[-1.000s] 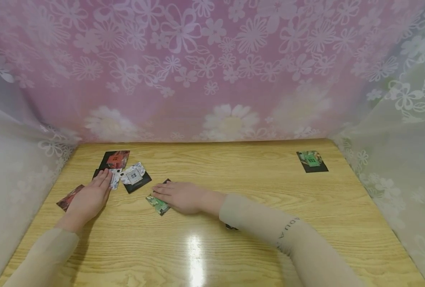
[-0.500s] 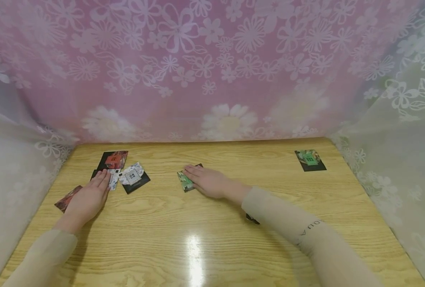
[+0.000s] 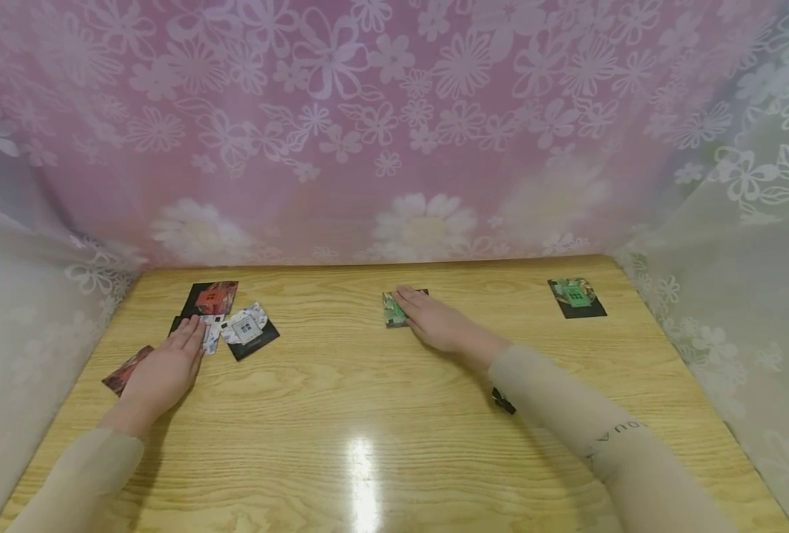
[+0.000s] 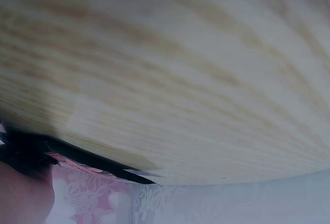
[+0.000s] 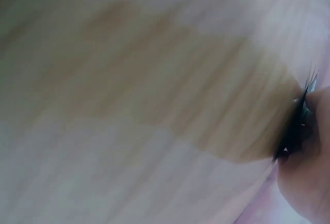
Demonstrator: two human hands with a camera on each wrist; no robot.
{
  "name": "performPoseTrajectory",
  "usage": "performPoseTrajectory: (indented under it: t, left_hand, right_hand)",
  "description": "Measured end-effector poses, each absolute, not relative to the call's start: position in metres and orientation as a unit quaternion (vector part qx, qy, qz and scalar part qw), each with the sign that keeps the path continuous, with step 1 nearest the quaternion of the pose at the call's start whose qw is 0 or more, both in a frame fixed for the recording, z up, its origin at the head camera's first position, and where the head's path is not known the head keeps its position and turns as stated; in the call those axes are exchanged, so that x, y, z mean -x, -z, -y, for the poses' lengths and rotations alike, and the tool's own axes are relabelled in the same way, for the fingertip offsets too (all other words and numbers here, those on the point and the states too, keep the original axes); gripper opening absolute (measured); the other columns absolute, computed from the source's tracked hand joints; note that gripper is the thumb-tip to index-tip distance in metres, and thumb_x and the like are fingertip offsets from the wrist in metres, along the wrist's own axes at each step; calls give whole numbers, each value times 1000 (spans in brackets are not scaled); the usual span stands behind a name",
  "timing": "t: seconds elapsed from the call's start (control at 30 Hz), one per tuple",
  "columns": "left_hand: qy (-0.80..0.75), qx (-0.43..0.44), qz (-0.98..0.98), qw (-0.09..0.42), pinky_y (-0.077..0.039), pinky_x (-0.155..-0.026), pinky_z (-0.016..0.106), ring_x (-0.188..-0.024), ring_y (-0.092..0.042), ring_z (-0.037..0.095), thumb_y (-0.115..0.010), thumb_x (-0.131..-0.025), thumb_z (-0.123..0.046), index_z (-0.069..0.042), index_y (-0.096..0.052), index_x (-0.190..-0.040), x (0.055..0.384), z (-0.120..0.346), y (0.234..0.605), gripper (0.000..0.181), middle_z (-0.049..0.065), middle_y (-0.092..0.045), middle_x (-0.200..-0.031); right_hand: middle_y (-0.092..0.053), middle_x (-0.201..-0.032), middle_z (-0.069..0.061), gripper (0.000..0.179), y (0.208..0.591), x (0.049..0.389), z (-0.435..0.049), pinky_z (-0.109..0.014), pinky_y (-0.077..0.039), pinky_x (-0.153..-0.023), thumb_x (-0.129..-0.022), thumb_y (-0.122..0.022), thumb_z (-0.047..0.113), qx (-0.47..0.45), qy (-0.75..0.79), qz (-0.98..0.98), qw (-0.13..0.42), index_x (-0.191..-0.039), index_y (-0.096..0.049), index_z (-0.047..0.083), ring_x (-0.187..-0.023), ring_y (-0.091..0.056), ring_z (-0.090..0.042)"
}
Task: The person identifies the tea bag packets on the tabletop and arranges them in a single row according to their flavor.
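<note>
In the head view, my right hand (image 3: 437,323) lies with straight fingers on a green-and-black card (image 3: 393,311) near the middle of the table's far half. Its palm side hides part of that card. At the left, my left hand (image 3: 164,370) rests flat, fingertips on a white-and-black card (image 3: 213,337). A red card (image 3: 120,372) shows partly from beneath that hand. Beside its fingers lies another white-and-black card (image 3: 249,331), tilted. Just beyond is a red-and-black card (image 3: 213,297). Each wrist view shows only a dark card edge at the hand.
A second green-and-black card (image 3: 576,297) lies at the far right of the wooden table (image 3: 268,444). Flowered curtains (image 3: 394,133) stand behind the table and along both sides. A small black object (image 3: 502,401) shows beneath the right sleeve.
My right hand has slid the green card right and away from me, from beside the left group to the middle. The left hand and the other cards have stayed in place.
</note>
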State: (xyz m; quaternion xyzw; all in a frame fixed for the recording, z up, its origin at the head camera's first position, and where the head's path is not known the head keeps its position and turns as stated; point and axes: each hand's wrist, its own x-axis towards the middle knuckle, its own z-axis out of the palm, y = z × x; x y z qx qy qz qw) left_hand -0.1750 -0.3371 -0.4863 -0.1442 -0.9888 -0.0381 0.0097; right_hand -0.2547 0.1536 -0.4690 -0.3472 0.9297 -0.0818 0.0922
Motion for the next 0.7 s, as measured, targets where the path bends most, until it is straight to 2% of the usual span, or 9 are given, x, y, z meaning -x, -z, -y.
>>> performPoseTrajectory:
  t: [0.7]
  left_hand:
    - [35, 141, 989, -1, -37, -123, 67, -150, -38, 56, -50, -112, -15, 15, -34, -159, 175, 337, 487, 58, 39, -34, -163]
  right_hand:
    - [-21, -172, -32, 59, 475, 264, -228, -57, -22, -135, -115, -40, 16, 202, 70, -975, 57, -163, -22, -14, -162, -22, -46]
